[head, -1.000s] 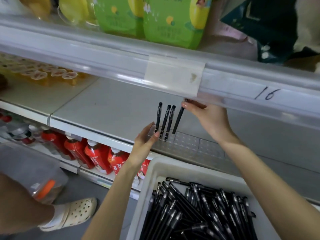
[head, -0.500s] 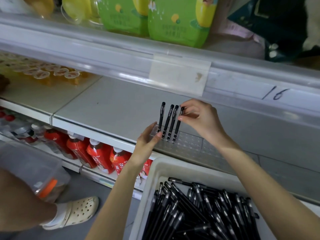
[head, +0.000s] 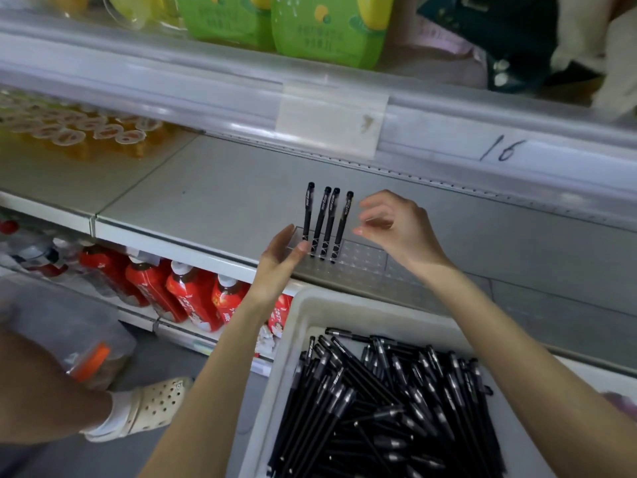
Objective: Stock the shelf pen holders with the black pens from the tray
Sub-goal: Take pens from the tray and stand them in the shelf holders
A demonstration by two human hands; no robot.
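Note:
Several black pens (head: 325,222) stand upright in a row at the left end of a clear pen holder (head: 362,257) that lies along the front of the grey shelf (head: 213,198). My left hand (head: 279,262) rests against the holder's left end with its fingers straight. Just right of the standing pens hovers my right hand (head: 396,229), fingers loosely spread and holding nothing. Below the shelf sits a white tray (head: 310,308) heaped with several loose black pens (head: 386,408).
Red drink bottles (head: 179,294) fill the lower shelf at left. The upper shelf rail (head: 344,115) with a clear label strip overhangs the pens, green packs (head: 310,25) above it. A leg in a white clog (head: 148,405) stands at lower left.
My right hand set the fourth pen down into the holder next to the other three, then let go and drew back to the right. My left hand stayed at the holder's left end.

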